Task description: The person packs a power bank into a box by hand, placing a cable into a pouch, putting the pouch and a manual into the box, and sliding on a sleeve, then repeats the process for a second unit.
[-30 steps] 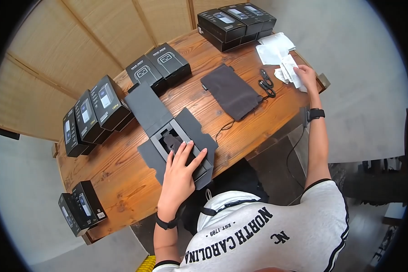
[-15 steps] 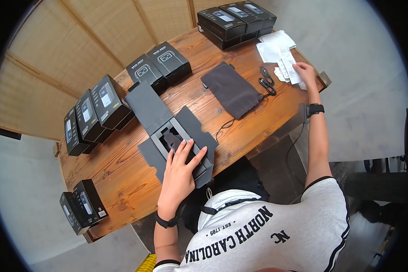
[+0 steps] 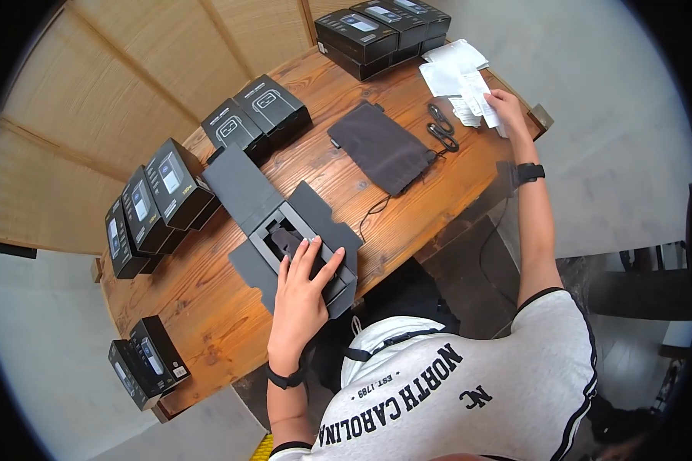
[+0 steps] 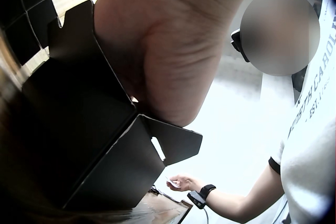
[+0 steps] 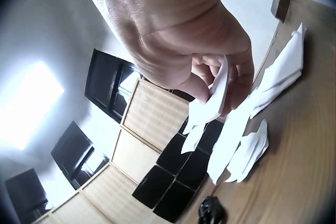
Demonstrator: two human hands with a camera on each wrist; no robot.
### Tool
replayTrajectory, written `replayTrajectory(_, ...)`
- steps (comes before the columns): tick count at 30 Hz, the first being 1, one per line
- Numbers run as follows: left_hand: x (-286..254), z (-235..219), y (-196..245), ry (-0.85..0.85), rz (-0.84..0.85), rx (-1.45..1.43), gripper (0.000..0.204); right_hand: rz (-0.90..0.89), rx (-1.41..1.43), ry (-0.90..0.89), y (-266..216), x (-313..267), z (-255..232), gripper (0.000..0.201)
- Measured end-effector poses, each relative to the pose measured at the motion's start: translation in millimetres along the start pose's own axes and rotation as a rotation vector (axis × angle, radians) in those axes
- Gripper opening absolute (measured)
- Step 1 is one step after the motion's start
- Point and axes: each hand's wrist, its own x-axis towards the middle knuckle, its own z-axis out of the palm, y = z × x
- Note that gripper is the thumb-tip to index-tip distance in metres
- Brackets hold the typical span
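An opened dark box (image 3: 258,265) with spread flaps lies at the table's near edge, a dark item visible in its insert. My left hand (image 3: 300,306) rests across that insert with fingers spread. At the table's right end my right hand (image 3: 510,115) pinches a white paper slip (image 3: 480,96), and more white papers (image 3: 446,73) lie beside it. The right wrist view shows the folded slip (image 5: 210,106) between the thumb and fingers of my right hand (image 5: 184,45). In the left wrist view the heel of my left hand (image 4: 168,50) is over the black flaps (image 4: 84,87).
A dark pouch (image 3: 380,146) and a coiled black cable (image 3: 441,128) lie mid-table. Black boxes stand at the back (image 3: 377,42), behind the opened box (image 3: 257,115), at the left (image 3: 161,196) and at the near left corner (image 3: 150,361) of the wooden table (image 3: 207,307).
The head view has shifted slightly. My right hand still holds paper, and the slip in it has shifted a little over the other papers. My left hand stays on the box.
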Motion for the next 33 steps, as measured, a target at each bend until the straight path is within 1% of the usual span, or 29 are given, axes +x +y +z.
replayTrajectory(2,0.2,0.4,-1.4,0.01,-0.011,0.002,0.073,0.062,0.273,-0.12,-10.9,-11.7,11.8,0.026)
replayTrajectory(3,0.5,1.1,-2.3,0.014,0.005,0.001,0.072,0.062,0.274,-0.143,-22.5,-22.6,21.5,0.026)
replayTrajectory(4,-1.1,1.3,-3.1,0.017,0.012,0.0,0.071,0.045,0.311,-0.211,-40.3,-39.4,33.4,0.029)
replayTrajectory(5,-2.8,1.2,-3.3,0.019,-0.03,0.004,0.071,0.033,0.351,-0.289,-55.0,-55.1,44.4,0.031)
replayTrajectory(6,-3.0,0.6,-3.8,0.025,0.0,0.005,0.07,0.03,0.386,-0.39,-64.2,-65.5,54.8,0.035)
replayTrajectory(7,-2.9,-0.4,-4.8,0.033,0.029,0.007,0.07,0.005,0.409,-0.433,-80.4,-82.8,69.9,0.037)
replayTrajectory(9,-5.9,-0.7,-5.6,0.06,0.021,-0.015,0.066,-0.015,0.462,-0.596,-108.4,-116.8,97.9,0.04)
replayTrajectory(11,-11.1,-0.6,-6.7,0.117,0.003,-0.019,0.062,-0.043,0.504,-0.754,-136.1,-154.9,124.7,0.042)
replayTrajectory(12,-13.7,-1.6,-7.2,0.177,-0.008,-0.016,0.059,-0.072,0.5,-0.797,-147.7,-172.6,137.6,0.044)
replayTrajectory(13,-17.4,-2.0,-8.6,0.234,-0.03,-0.001,0.056,-0.059,0.486,-0.888,-161.2,-189.0,147.1,0.044)
replayTrajectory(15,-24.7,-6.5,-11.5,0.334,-0.085,0.015,0.053,-0.155,0.524,-0.953,-185.0,-225.7,169.5,0.043)
replayTrajectory(17,-30.9,-7.3,-14.6,0.462,-0.145,-0.014,0.052,-0.391,0.433,-0.941,-204.3,-255.5,188.6,0.044)
replayTrajectory(18,-33.1,-5.0,-16.2,0.504,-0.168,-0.021,0.051,-0.417,0.313,-0.937,-213.7,-267.3,194.1,0.045)
replayTrajectory(19,-35.6,-2.5,-18.9,0.552,-0.189,-0.027,0.051,-0.437,0.334,-0.99,-217.1,-275.3,203.3,0.045)
replayTrajectory(21,-39.7,0.8,-22.0,0.589,-0.199,-0.055,0.049,-0.749,-0.005,-0.804,-220.4,-285.5,220.7,0.048)
replayTrajectory(22,-41.7,4.0,-23.7,0.603,-0.204,-0.06,0.048,-0.78,0.0,-0.788,-217.5,-291.0,231.1,0.051)
replayTrajectory(23,-43.1,6.7,-24.5,0.615,-0.204,-0.069,0.047,-0.802,0.012,-0.815,-215.2,-294.7,238.5,0.051)
replayTrajectory(25,-45.1,9.7,-24.6,0.595,-0.215,-0.069,0.045,-0.781,-0.086,-0.84,-209.5,-299.1,248.1,0.053)
replayTrajectory(26,-45.8,12.5,-25.6,0.585,-0.225,-0.082,0.04,-0.813,-0.109,-0.851,-205.8,-300.3,251.7,0.054)
replayTrajectory(27,-46.3,14.8,-27.2,0.598,-0.24,-0.078,0.04,-0.826,-0.108,-0.867,-202.6,-300.6,252.7,0.054)
replayTrajectory(30,-47.7,19.1,-31.5,0.519,-0.191,-0.067,0.034,-0.772,-0.207,-0.914,-202.3,-303.1,246.8,0.054)
replayTrajectory(31,-46.9,20.7,-31.8,0.526,-0.196,-0.072,0.034,-0.777,-0.213,-0.92,-199.5,-302.4,244.3,0.054)
replayTrajectory(33,-45.2,23.4,-31.7,0.494,-0.189,-0.024,0.033,-0.73,-0.22,-0.922,-194.2,-299.4,240.1,0.053)
